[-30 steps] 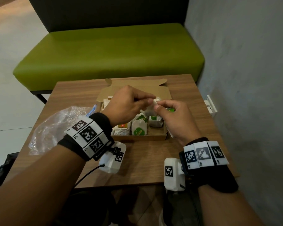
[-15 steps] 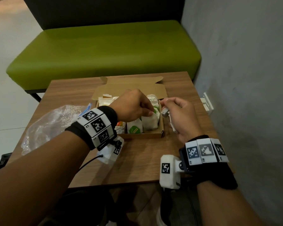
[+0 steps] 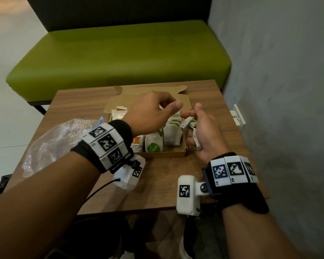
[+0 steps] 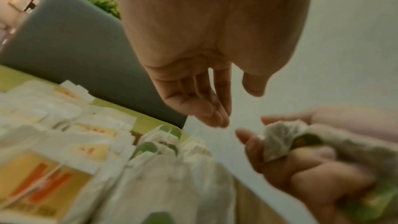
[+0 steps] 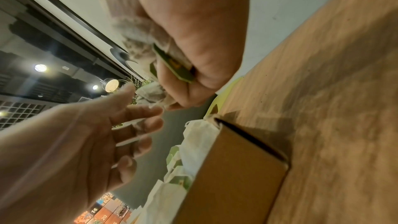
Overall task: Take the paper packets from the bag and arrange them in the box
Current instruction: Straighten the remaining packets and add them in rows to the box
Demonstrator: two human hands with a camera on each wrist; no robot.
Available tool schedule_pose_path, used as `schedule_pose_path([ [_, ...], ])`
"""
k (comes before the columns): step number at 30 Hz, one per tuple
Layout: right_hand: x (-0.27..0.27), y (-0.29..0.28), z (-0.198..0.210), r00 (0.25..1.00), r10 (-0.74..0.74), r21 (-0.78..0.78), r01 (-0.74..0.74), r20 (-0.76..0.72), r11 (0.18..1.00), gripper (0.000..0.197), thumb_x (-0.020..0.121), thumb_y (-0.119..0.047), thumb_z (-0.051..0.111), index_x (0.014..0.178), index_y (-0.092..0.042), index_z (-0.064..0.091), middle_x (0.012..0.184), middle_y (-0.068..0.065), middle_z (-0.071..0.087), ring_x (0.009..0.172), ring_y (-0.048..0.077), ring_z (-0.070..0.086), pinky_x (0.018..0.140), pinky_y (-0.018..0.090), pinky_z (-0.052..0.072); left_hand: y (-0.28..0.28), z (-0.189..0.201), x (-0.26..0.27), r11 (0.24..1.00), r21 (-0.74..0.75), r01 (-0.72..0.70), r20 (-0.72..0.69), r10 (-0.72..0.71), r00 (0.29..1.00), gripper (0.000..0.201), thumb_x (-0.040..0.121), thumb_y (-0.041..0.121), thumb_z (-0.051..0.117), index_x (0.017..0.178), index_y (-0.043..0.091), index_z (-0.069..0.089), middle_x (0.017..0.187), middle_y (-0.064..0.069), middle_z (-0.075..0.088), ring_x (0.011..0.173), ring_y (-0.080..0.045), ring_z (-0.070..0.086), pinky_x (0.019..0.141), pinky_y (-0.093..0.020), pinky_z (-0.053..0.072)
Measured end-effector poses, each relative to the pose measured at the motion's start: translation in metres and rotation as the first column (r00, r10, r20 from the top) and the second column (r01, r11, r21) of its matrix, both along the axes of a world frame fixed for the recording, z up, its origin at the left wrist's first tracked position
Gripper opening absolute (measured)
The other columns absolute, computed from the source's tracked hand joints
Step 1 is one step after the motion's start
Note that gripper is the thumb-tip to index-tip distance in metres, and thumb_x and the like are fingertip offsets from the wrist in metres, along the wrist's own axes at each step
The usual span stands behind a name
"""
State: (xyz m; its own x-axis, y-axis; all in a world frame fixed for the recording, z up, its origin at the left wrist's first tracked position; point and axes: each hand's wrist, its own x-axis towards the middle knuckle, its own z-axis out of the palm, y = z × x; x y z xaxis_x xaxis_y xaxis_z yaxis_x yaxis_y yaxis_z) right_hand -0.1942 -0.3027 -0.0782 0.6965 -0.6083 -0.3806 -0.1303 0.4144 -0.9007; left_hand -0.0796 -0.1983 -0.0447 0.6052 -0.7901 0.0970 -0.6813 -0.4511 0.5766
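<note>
An open cardboard box [image 3: 165,155] sits mid-table with several white paper packets [image 3: 172,134] standing in rows, green and orange labels showing. My left hand [image 3: 169,109] hovers above the box's right side, fingers relaxed and spread, holding nothing; the left wrist view shows its bare fingers [image 4: 213,113]. My right hand [image 3: 193,118] is just right of the box and grips a crumpled bunch of white packets [image 3: 188,125] with green tags [image 5: 174,67]. The left fingertips are close to that bunch [image 4: 280,137], apart from it. The clear plastic bag [image 3: 54,143] lies flattened at the left.
The small wooden table [image 3: 157,184] stands against a grey wall [image 3: 279,90] on the right. A green bench [image 3: 120,58] runs behind it. The box lid [image 3: 150,92] lies folded back toward the bench. A white wall fitting [image 3: 238,116] sits beside the table's right edge.
My left hand has lifted off the packets in the box and opened toward my right hand. The right hand stays beside the box's right wall, still gripping its bunch.
</note>
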Motion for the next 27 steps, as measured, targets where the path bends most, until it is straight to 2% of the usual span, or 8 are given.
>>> schedule_pose_path([
  [2, 0.000, 0.002, 0.005, 0.999, -0.001, 0.086, -0.004, 0.054, 0.996, 0.046, 0.108, -0.042, 0.035, 0.087, -0.012, 0.062, 0.051, -0.004, 0.059, 0.032, 0.000, 0.049, 0.030, 0.015, 0.033, 0.004, 0.008, -0.007, 0.999, 0.022, 0.045, -0.192, -0.039, 0.981, 0.032, 0.091, 0.052, 0.062, 0.103, 0.024, 0.070, 0.087, 0.009, 0.073, 0.074, -0.006, 0.067, 0.062, -0.026, 0.053],
  [4, 0.000, 0.006, 0.008, 0.996, 0.015, 0.143, -0.028, 0.090, 0.989, 0.041, 0.108, -0.041, 0.036, 0.094, -0.012, 0.060, 0.051, -0.004, 0.060, 0.033, 0.001, 0.050, 0.029, 0.016, 0.033, 0.007, 0.009, -0.013, 0.993, 0.066, 0.098, -0.297, -0.075, 0.952, 0.028, 0.086, 0.043, 0.072, 0.105, 0.024, 0.068, 0.085, 0.007, 0.074, 0.074, -0.009, 0.069, 0.065, -0.029, 0.057],
  [7, 0.000, 0.010, 0.009, 0.990, 0.068, 0.160, -0.088, 0.128, 0.983, 0.031, 0.106, -0.039, 0.045, 0.103, -0.012, 0.060, 0.062, 0.000, 0.058, 0.034, 0.002, 0.046, 0.029, 0.016, 0.031, 0.008, 0.005, -0.016, 0.997, 0.029, 0.068, -0.344, -0.053, 0.937, 0.026, 0.086, 0.027, 0.076, 0.108, 0.020, 0.065, 0.081, 0.003, 0.073, 0.068, -0.008, 0.068, 0.063, -0.030, 0.059],
  [10, -0.001, 0.008, 0.005, 0.980, 0.088, 0.196, -0.124, 0.181, 0.973, 0.018, 0.103, -0.026, 0.052, 0.104, -0.010, 0.059, 0.063, -0.001, 0.056, 0.033, 0.003, 0.043, 0.028, 0.015, 0.028, 0.012, 0.006, -0.014, 0.999, -0.023, -0.035, -0.437, 0.022, 0.899, 0.027, 0.085, 0.022, 0.077, 0.107, 0.015, 0.064, 0.079, 0.000, 0.071, 0.067, -0.010, 0.068, 0.063, -0.030, 0.060],
  [16, 0.000, 0.002, -0.004, 0.980, 0.105, 0.215, -0.141, 0.170, 0.966, 0.014, 0.098, -0.012, 0.054, 0.085, -0.012, 0.058, 0.063, -0.001, 0.053, 0.036, 0.003, 0.039, 0.028, 0.015, 0.026, 0.021, 0.010, -0.009, 0.984, -0.093, -0.151, -0.474, 0.089, 0.876, 0.023, 0.085, 0.008, 0.074, 0.105, 0.014, 0.066, 0.076, -0.003, 0.072, 0.071, -0.022, 0.072, 0.066, -0.037, 0.063],
  [23, -0.003, 0.007, 0.002, 0.960, 0.202, 0.160, -0.234, 0.192, 0.959, 0.009, 0.099, -0.016, 0.059, 0.105, -0.011, 0.062, 0.073, 0.001, 0.056, 0.035, 0.001, 0.041, 0.029, 0.014, 0.027, 0.024, 0.012, -0.013, 0.962, -0.198, -0.190, -0.690, 0.001, 0.723, 0.021, 0.095, -0.001, 0.058, 0.114, 0.005, 0.064, 0.082, -0.011, 0.066, 0.073, -0.020, 0.069, 0.073, -0.037, 0.060],
  [25, -0.003, 0.009, 0.004, 0.963, 0.196, 0.114, -0.219, 0.182, 0.969, 0.013, 0.098, -0.010, 0.059, 0.111, -0.009, 0.062, 0.072, 0.001, 0.058, 0.036, 0.002, 0.047, 0.030, 0.014, 0.031, 0.024, 0.011, -0.011, 0.973, -0.153, -0.175, -0.684, 0.024, 0.729, 0.025, 0.094, -0.001, 0.058, 0.116, 0.009, 0.063, 0.088, -0.009, 0.066, 0.077, -0.020, 0.070, 0.081, -0.043, 0.059],
  [27, -0.003, 0.010, 0.005, 0.966, 0.194, 0.063, -0.208, 0.173, 0.976, 0.014, 0.096, -0.006, 0.061, 0.109, -0.007, 0.064, 0.077, 0.005, 0.067, 0.047, 0.005, 0.061, 0.036, 0.018, 0.043, 0.025, 0.013, -0.008, 0.982, -0.109, -0.156, -0.652, 0.048, 0.757, 0.028, 0.093, 0.004, 0.057, 0.116, 0.017, 0.065, 0.091, -0.004, 0.066, 0.082, -0.017, 0.067, 0.083, -0.043, 0.055],
])
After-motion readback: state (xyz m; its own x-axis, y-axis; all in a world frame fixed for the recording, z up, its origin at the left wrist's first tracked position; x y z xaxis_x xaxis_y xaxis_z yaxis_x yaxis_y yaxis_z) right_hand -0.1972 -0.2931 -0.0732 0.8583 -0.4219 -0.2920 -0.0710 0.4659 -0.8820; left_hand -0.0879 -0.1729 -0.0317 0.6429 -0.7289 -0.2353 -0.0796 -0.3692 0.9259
